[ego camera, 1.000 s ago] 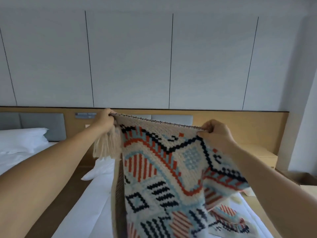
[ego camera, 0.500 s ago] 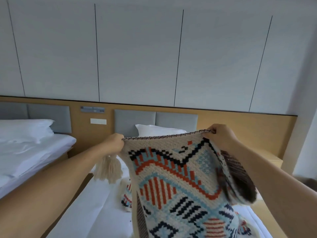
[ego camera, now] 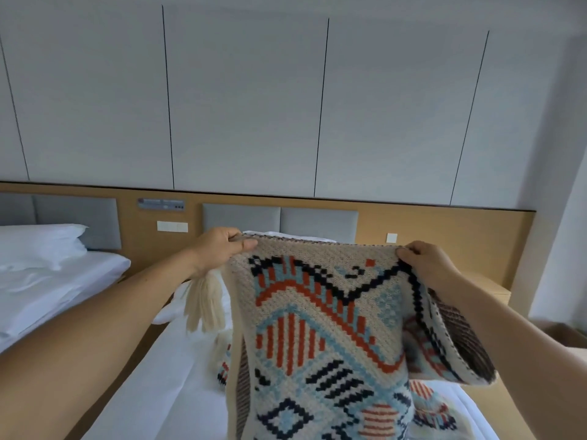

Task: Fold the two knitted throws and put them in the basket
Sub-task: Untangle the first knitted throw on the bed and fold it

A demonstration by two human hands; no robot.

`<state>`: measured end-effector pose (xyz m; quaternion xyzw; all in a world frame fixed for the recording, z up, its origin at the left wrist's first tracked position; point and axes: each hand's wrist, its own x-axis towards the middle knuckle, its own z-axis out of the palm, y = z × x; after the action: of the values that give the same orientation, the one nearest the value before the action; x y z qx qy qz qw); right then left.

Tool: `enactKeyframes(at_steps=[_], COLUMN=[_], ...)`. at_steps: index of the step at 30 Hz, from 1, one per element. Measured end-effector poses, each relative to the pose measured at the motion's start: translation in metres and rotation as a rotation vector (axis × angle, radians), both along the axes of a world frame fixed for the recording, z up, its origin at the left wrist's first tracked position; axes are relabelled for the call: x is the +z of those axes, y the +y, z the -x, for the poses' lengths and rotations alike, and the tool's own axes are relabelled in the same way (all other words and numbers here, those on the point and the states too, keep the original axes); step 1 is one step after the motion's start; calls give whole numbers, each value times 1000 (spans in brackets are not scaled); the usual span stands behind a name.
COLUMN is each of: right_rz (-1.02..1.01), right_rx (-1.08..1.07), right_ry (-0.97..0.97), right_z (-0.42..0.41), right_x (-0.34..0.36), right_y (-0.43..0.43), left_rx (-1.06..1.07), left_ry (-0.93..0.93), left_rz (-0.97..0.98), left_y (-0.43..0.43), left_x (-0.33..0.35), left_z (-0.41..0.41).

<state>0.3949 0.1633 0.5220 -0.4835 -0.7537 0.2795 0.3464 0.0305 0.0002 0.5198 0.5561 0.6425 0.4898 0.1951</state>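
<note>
Holding the knitted throw [ego camera: 317, 312] up, we pinch its top corners in the left hand [ego camera: 222, 249] and right hand [ego camera: 428, 265]; it hangs between and below them over the bed [ego camera: 152, 392]. To fold cleanly, we want the edge taut and the corners met evenly. Patterned cloth under the right hand may be its tail.

Both hands [ego camera: 222, 249] [ego camera: 425, 265] pinch the throw's [ego camera: 317, 328] top edge

A hotel twin room; two white-sheeted beds [ego camera: 165, 385] side by side; grey padded headboards [ego camera: 279, 219]; wall switch panel [ego camera: 161, 205].
</note>
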Motion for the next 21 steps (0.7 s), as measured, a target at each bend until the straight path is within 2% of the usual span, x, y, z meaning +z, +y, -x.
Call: enactKeyframes(at_steps=[2,5,8,13,16,17,19,21], right_rz=[-50,-57,6,117,142,169,76,87], right_rx=[-15,6,44,110,182,219,242,284], right_ry=[-72,-137,-222,-234,-194,-92,-65,16], right_z=[6,18,33,69,82,87,93,94], right_x=[-5,-8,-12,-21,-16,-14,-14,-14], right_y=[-1,-7,-14,-32,-45,-53,-59,-60], left_rx=[54,180,201,94,-3,-65,-222,-371], left_ry=[-68,-192,-221,-324,-413,-380,-186,-27], left_rz=[9,210,342,391,311,246,130,110], left_y=[7,14,17,20,22,24,26,27], left_x=[-2,-10,-17,-21,-17,-18,-19,-20], left_z=[-3,-8,-25,-77,-99,-105,-118,-130])
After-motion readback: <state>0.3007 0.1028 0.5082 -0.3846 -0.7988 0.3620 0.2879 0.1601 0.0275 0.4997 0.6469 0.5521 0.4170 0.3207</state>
